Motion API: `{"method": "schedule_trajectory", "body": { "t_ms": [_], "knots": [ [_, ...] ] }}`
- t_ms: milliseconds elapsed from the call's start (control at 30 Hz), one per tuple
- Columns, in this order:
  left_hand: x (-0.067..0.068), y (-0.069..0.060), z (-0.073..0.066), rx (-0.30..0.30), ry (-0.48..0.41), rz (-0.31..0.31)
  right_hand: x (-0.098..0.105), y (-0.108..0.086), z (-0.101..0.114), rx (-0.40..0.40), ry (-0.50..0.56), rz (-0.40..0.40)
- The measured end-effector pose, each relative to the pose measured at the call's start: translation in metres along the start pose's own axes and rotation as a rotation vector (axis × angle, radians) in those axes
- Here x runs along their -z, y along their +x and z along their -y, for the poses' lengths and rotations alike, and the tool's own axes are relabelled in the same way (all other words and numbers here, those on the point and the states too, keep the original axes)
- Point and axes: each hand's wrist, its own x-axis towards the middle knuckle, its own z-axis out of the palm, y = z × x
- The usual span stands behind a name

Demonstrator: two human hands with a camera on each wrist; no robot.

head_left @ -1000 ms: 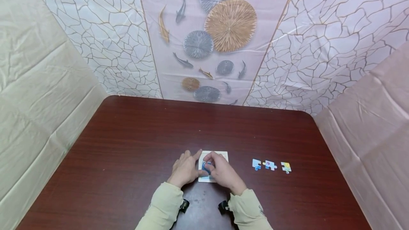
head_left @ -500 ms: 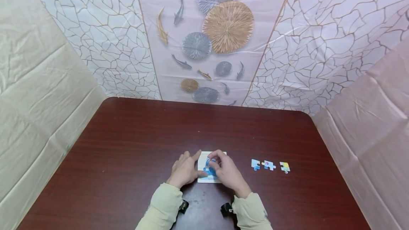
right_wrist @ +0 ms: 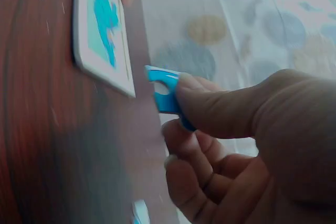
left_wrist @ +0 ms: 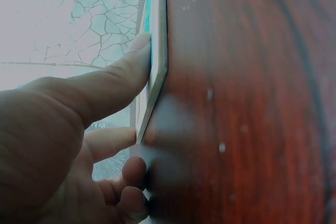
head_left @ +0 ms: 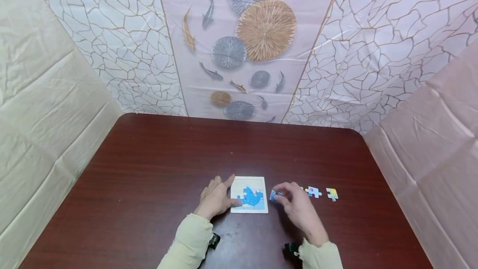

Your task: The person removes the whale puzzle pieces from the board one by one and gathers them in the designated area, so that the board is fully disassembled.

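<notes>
Right hand (head_left: 298, 210) shifts rightward off board (head_left: 240, 181) | pinches piece (head_left: 274, 194) just right of board, loose pieces (head_left: 313, 192) beyond | left hand (head_left: 215, 197) spread, thumb on board's left side

Dark red-brown, wood-grained bench (head_left: 157, 169)
Fish-and-disc backdrop (head_left: 239, 53) at twelve o'clock; creased cream cloth (head_left: 52, 111) at nine; pinkish cloth (head_left: 429, 140) at three.

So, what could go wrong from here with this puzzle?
The right hand pinches a blue piece by one side, so it might slip or twist. The left hand has its thumb over the lower left of the board, so it could nudge pieces there. In the head view, the right hand partly hides one of the loose pieces, so brushing it seems possible.
</notes>
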Motion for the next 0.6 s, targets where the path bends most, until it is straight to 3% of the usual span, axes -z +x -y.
{"method": "schedule_trajectory", "body": {
  "t_ms": [300, 600],
  "knots": [
    [0.001, 0.0, 0.001, -0.012, -0.01, -0.001, 0.036, -0.016, -0.028, -0.099, -0.061, -0.031],
    [0.002, -0.002, 0.0, -0.012, -0.002, 0.002, 0.037, -0.021, -0.04, -0.175, -0.027, -0.016]
  ]
}}
